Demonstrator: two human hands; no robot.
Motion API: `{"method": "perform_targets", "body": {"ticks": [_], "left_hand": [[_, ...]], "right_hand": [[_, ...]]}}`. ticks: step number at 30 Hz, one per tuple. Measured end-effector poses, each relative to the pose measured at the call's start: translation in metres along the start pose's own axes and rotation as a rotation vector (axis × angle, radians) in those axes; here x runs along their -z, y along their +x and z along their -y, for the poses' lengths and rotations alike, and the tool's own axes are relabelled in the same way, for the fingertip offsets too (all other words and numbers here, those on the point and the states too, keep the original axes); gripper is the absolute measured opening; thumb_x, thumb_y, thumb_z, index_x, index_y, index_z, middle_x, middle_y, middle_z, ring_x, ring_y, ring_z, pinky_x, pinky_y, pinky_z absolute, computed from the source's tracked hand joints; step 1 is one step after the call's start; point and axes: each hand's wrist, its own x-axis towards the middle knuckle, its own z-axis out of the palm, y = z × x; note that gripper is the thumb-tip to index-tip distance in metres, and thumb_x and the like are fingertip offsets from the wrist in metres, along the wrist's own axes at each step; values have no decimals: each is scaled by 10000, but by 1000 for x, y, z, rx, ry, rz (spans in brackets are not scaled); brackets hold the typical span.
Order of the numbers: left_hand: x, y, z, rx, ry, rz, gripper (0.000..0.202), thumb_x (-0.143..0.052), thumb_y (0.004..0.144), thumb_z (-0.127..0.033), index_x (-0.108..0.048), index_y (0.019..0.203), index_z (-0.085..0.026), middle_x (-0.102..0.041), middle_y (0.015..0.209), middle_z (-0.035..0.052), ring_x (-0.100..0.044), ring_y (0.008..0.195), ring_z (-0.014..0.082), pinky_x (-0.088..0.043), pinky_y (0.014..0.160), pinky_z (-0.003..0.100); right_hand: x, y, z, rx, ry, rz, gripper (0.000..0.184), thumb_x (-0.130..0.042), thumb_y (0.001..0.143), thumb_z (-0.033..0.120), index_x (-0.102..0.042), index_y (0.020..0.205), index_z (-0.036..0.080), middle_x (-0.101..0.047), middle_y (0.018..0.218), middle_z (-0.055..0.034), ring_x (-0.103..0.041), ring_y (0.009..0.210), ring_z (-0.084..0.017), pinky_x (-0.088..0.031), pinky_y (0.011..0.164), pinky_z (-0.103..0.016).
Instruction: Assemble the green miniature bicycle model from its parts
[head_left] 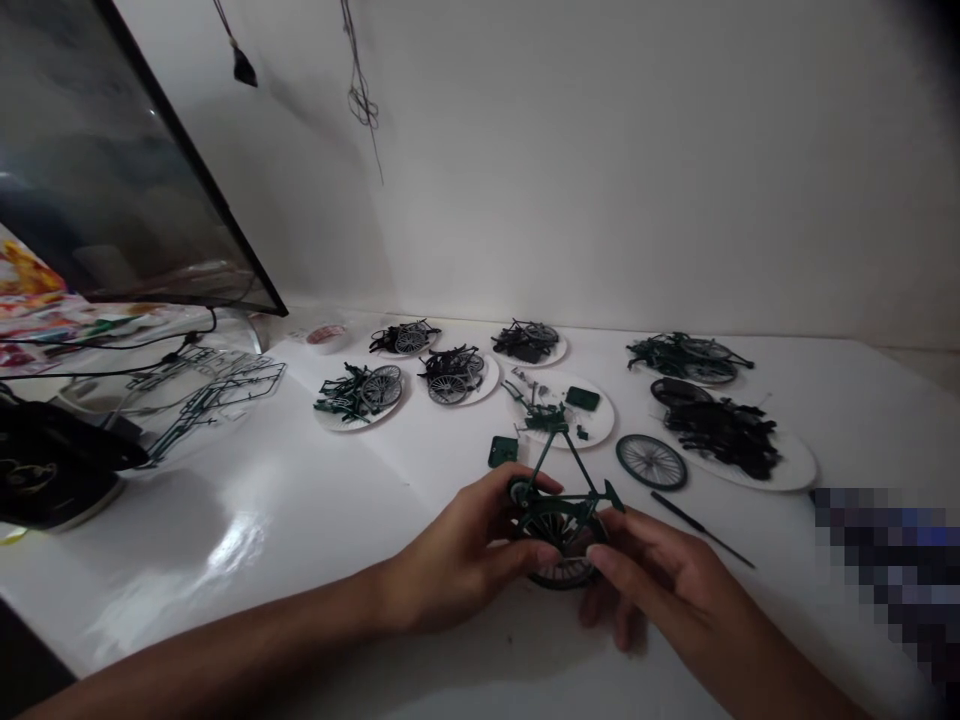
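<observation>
Left grip (461, 560) and right grip (667, 570) curl inward, thumbs (525, 558) near.

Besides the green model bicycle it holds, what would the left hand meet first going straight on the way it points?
Probably the right hand, just across the green model bicycle from the left hand; one view leaves the depth unclear.

Seemingly a home, white table (300, 500), screen (112, 170), plates (604, 412) of model bicycle parts (724, 435)
</observation>
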Motion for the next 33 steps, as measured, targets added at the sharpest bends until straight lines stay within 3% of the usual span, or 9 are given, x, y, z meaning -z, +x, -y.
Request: {"method": "perform_targets", "body": {"ticks": [4, 9, 13, 23, 33], "left_hand": [[1, 0, 0, -3, 29, -2, 408, -722, 909, -198, -528, 1266, -155, -656, 1151, 103, -619, 1035, 196, -489, 909, 349], [1, 0, 1, 6, 27, 8, 404, -722, 914, -215, -525, 1264, -167, -657, 1150, 100, -625, 1068, 213, -495, 936, 362], [-1, 0, 2, -33, 93, -56, 292, -700, 933, -246, -560, 1168, -146, -648, 1114, 103, -618, 1054, 214, -510, 928, 369], [-3, 3, -5, 29, 85, -171, 327, -807, 813, -192, -599, 1056, -126, -704, 982, 74, -649, 921, 182, -507, 855, 336], [-2, 3, 5, -31, 66, -162, 242, -796, 846, -211, -622, 998, -140, -701, 990, 62, -648, 984, 190, -505, 884, 324]], "right_hand": [[1, 2, -2, -2, 23, 10, 453, -623, 898, 631, -600, 990, 188, -722, 657, -29, -605, 506, -125, -471, 507, -247], [3, 4, -5, 41, -1, 41, 451, -591, 925, 613, -624, 1033, 177, -731, 688, -42, -645, 564, -142, -515, 540, -255], [3, 3, -6, 48, -28, 8, 400, -584, 946, 575, -636, 1012, 184, -725, 706, -35, -636, 568, -136, -518, 543, -255], [1, 2, 2, 111, -117, -60, 327, -593, 941, 524, -677, 901, 211, -742, 747, -44, -623, 559, -134, -542, 560, -261], [3, 0, 0, 66, -165, -29, 385, -549, 953, 579, -718, 957, 233, -761, 790, -48, -635, 612, -158, -541, 606, -279]]}}
